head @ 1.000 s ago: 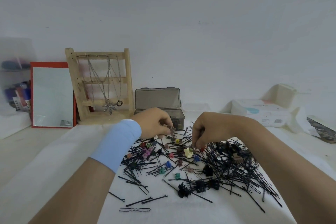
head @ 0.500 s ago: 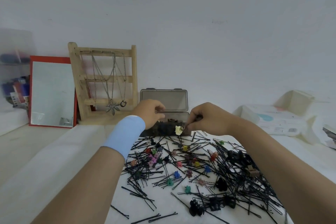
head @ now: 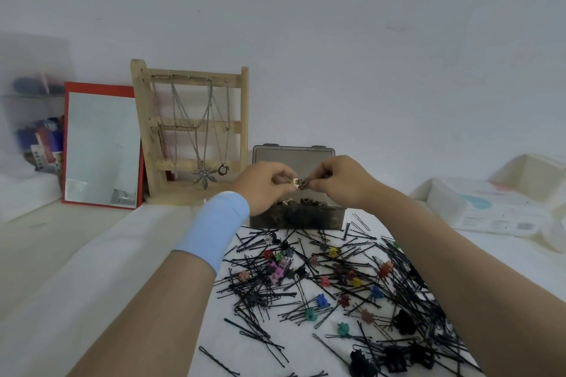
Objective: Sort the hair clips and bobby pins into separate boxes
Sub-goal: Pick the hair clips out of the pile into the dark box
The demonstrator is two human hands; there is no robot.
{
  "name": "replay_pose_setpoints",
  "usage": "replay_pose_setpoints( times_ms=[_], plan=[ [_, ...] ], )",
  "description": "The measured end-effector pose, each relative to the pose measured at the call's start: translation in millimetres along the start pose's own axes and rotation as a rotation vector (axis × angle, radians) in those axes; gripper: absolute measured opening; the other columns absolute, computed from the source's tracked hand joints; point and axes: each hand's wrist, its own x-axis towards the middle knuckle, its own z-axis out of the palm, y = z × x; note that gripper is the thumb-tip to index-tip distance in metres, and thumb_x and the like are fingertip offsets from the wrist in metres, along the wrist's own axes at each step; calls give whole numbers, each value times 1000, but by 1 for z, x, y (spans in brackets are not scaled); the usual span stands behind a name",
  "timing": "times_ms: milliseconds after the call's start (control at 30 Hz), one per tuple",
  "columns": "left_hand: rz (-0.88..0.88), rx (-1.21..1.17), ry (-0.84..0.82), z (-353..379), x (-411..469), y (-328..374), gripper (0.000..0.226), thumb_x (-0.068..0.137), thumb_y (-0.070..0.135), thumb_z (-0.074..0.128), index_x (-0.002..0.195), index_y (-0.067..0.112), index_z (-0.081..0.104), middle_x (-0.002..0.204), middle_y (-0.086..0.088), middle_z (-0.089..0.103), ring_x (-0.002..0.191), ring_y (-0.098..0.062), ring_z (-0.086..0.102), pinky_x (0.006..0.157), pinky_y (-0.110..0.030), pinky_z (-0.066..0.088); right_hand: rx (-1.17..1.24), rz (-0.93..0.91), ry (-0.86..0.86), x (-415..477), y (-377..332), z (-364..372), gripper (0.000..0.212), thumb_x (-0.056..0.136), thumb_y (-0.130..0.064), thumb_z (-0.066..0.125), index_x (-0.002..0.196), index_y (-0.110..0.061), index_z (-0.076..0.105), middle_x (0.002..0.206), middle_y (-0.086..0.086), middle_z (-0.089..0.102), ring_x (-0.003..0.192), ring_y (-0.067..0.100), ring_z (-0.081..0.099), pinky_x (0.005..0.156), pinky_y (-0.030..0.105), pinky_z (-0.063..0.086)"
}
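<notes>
Two hands meet just above the box [head: 295,219]: left hand [head: 263,187] pinches a cream clip [head: 296,183], right hand [head: 346,180] a brown clip [head: 304,184]. Likely drop: straight down.

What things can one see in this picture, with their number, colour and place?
pins: many, black, strewn on the cloth
small clips: many, mixed colours, among the pins
black clips: a few, black, near edge of the pile
box: one, dark and see-through, lid open, behind the pile
cream clip: one, cream, above the box
brown clip: one, brown, beside the cream clip
cloth: one, white, under the pile
mirror: one, red frame, left, against the wall
rack: one, wood, right of the mirror
necklaces: several, silver, on the rack
wipes pack: one, white, far right
wristband: one, light blue, left wrist
left hand: pinches the cream clip
right hand: pinches the brown clip
</notes>
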Motion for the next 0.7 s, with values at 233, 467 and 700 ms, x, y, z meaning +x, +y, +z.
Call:
replay_pose_setpoints(
  times_ms=[233, 467, 700],
  plan=[
    [-46, 191, -31, -3, 0, -17, 30, 97, 23, 60, 127, 27, 63, 124, 5, 65, 106, -11, 59, 89, -24, 41, -212, -27, -20, 13, 1, 12, 8, 94, -19, 63, 99, -19, 70, 99, 0, 68, 92, 19, 61, 76, 28, 48],
    [13, 283, 7, -7, 0, -13, 30, 93, 23, 65, 120, 34, 67, 120, 7, 62, 115, -18, 55, 103, -42, 44, -264, -127, -38, -1, -2, 10, 32, 94, -8, 60, 120, -24, 71, 117, -1, 71, 105, 16, 65, 97, 29, 49],
    [2, 280, -108, -17, -27, 7, 8, 87, 23, 70, 85, 31, 73, 87, 15, 69, 69, 2, 60, 71, -21, 50, -407, -262, -286, -27, -20, 21, 28, 85, -12, 59, 97, -29, 78, 96, -8, 75, 88, 10, 65, 81, 25, 53]
  ],
)
